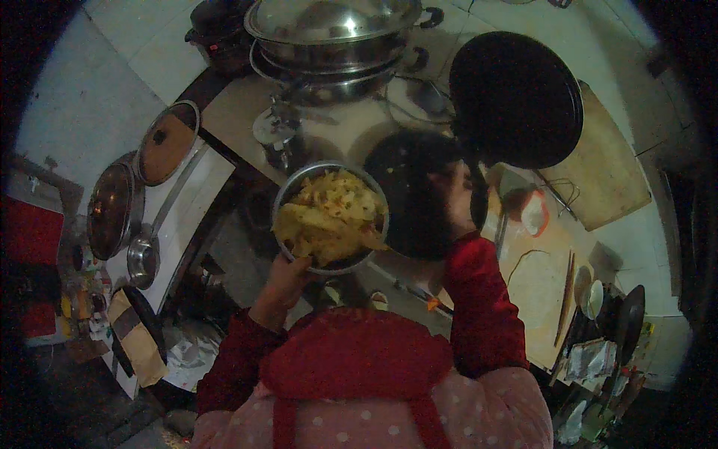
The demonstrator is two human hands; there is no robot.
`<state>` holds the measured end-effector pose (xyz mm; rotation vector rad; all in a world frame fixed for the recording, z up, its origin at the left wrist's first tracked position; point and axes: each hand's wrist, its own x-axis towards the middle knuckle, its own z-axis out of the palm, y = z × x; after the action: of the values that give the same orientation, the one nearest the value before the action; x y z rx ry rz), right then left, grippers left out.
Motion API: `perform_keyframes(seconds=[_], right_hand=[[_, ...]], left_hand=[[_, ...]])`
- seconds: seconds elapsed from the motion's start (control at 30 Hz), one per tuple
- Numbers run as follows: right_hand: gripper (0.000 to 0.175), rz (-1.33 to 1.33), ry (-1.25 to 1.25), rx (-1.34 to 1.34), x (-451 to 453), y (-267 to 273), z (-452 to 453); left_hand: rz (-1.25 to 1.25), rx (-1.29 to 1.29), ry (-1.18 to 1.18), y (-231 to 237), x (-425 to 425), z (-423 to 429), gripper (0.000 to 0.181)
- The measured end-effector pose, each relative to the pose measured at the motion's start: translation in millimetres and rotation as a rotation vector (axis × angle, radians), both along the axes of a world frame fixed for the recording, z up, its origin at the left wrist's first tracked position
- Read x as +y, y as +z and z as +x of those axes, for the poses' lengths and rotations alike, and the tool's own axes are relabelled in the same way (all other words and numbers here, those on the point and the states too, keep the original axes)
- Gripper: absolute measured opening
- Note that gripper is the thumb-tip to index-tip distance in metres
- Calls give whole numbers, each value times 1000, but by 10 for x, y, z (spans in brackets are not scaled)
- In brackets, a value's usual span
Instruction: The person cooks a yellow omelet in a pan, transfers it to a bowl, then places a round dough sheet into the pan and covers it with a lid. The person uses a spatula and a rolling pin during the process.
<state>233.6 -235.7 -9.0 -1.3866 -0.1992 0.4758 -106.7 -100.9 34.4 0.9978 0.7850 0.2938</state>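
Observation:
My left hand (286, 283) grips the lower left rim of a round metal bowl (385, 216). Yellowish cooked food in strips and chunks (336, 207) fills the bowl, and some hangs over its right rim. Directly right of the bowl is a dark round pan (406, 191) with a few small food bits on its inner surface. My right hand (457, 196), blurred, is at the right side of this pan and appears to hold it; its exact grasp is hard to make out.
Stacked steel pots with a lid (331, 28) stand at the back. A large black disc-shaped pan or lid (516, 101) is at the back right, beside a cutting board (606, 163) and whisk (561, 193). Glass lids (168, 146) and a steel ladle (143, 261) lie left.

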Motion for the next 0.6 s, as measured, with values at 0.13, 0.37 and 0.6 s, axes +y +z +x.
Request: perform_keyframes(seconds=[0.13,0.37,0.6], right_hand=[[42,-65,-70,-259,-35,133,-179],[41,69,-112,22,-110,240,-96],[41,298,-53,30,-198,273,-103]], left_hand=[[-169,-1,93,109,-5,7,47],[-132,73,79,214,-4,17,47],[-181,21,106,-228,69,-37,49]])
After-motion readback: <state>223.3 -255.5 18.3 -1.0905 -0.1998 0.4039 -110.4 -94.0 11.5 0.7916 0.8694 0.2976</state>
